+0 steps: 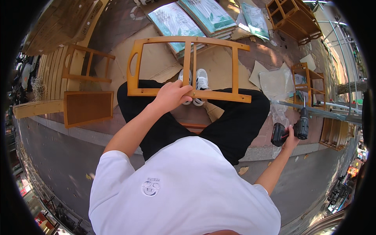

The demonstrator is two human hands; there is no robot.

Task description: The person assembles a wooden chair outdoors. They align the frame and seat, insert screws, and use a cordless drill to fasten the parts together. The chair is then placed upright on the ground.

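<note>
A light-brown wooden frame (235, 70) with crossbars and a handle slot at its left end lies across my knees. My left hand (171, 95) is closed around its near rail, close to the middle bars. Off to the right, well apart from the frame, my right hand (290, 141) grips a black cordless drill (301, 124). The drill's bit points away from me, and its battery end sits left of my hand. My fingers partly hide the drill's handle.
Flattened cardboard (137, 55) covers the paving beyond my feet, under stacked printed packages (176, 23). On the left, a wooden panel (88, 109) and another frame (92, 79) stand by a slatted bench (55, 78). A small shelf (309, 78), clear plastic (276, 82) and metal bars (325, 111) are rightward.
</note>
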